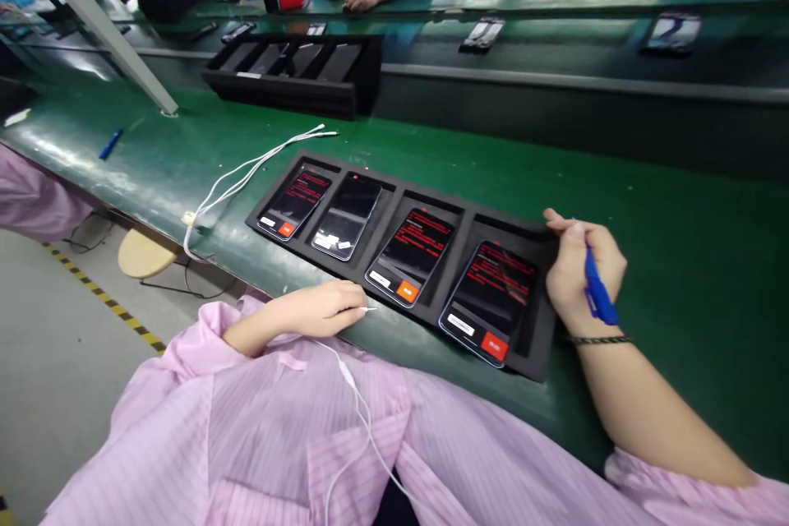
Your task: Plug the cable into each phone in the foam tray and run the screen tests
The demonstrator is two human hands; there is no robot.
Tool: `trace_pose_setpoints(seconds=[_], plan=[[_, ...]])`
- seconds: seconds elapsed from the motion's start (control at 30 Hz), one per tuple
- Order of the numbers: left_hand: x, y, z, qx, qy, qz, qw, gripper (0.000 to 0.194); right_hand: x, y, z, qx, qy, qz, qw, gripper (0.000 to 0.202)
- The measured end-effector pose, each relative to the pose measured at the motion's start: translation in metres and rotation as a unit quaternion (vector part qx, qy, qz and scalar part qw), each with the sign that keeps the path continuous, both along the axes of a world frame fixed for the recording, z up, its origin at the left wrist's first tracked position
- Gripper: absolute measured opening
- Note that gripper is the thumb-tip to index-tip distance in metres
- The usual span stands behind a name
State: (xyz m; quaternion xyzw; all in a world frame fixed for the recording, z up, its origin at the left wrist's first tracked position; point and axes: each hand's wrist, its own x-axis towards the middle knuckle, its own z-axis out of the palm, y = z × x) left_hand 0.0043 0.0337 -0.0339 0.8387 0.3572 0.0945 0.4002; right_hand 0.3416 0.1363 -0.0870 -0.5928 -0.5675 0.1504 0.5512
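Observation:
A black foam tray (431, 325) lies on the green bench, with several phones in its compartments. Three phones, such as the rightmost phone (486, 296), show red text; the second phone from the left (347, 214) has a dark screen with small white labels. My left hand (326, 308) rests at the tray's near edge, fingers closed on a white cable (347, 374), whose thin tip pokes out. Beside the tray's right end, my right hand (583, 271) is closed round a blue pen (597, 288).
White cables (237, 177) lie left of the tray. Behind it stands a black box (283, 90) with dividers. A grey post (111, 33) rises at the left, near another blue pen (111, 144). Phones lie on the line behind, where people in blue sleeves sit. A stool (145, 253) is at lower left.

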Motion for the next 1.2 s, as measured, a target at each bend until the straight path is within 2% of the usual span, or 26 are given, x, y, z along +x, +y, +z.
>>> trace_pose_setpoints(seconds=[0.13,0.3,0.4,0.5,0.63,0.73,0.83,0.93,1.0,1.1,1.13,1.2], plan=[[0.008,0.017,0.001,0.052,0.011,0.005,0.999,0.026,-0.002,0.024,0.001,0.009,-0.014,-0.015,1.0,0.058],[0.061,0.017,0.006,0.112,0.091,0.015,0.989,0.036,-0.007,0.038,0.005,0.012,-0.026,-0.024,0.999,0.049],[0.095,0.007,-0.005,0.199,0.152,0.016,0.968,0.041,-0.005,0.036,0.004,0.004,-0.045,-0.026,0.999,0.045],[0.114,0.0,-0.025,0.314,0.151,0.024,0.937,0.041,-0.001,0.032,0.001,-0.007,-0.067,-0.015,0.998,0.04],[0.114,-0.003,-0.043,0.382,0.106,0.066,0.916,0.043,0.003,0.031,-0.002,-0.017,-0.129,-0.011,0.991,0.037],[0.105,-0.003,-0.046,0.38,0.112,0.086,0.914,0.042,0.004,0.03,-0.003,-0.026,-0.183,-0.013,0.983,0.039],[0.1,-0.003,-0.045,0.372,0.125,0.102,0.914,0.043,0.005,0.03,-0.003,-0.025,-0.19,-0.007,0.981,0.037],[0.1,-0.003,-0.04,0.334,0.149,0.106,0.925,0.047,0.005,0.03,-0.002,-0.014,-0.186,0.005,0.982,0.035],[0.103,-0.002,-0.035,0.264,0.181,0.112,0.941,0.047,0.004,0.03,-0.002,-0.011,-0.186,0.016,0.982,0.035],[0.11,0.0,-0.023,0.128,0.185,0.152,0.962,0.042,0.003,0.03,-0.002,-0.009,-0.189,0.058,0.98,0.038],[0.112,0.002,-0.02,0.074,0.156,0.17,0.97,0.04,0.003,0.03,-0.002,-0.008,-0.189,0.071,0.979,0.038],[0.115,0.007,-0.014,-0.101,0.051,0.215,0.97,0.038,0.003,0.029,0.0,-0.008,-0.184,0.089,0.979,0.037]])
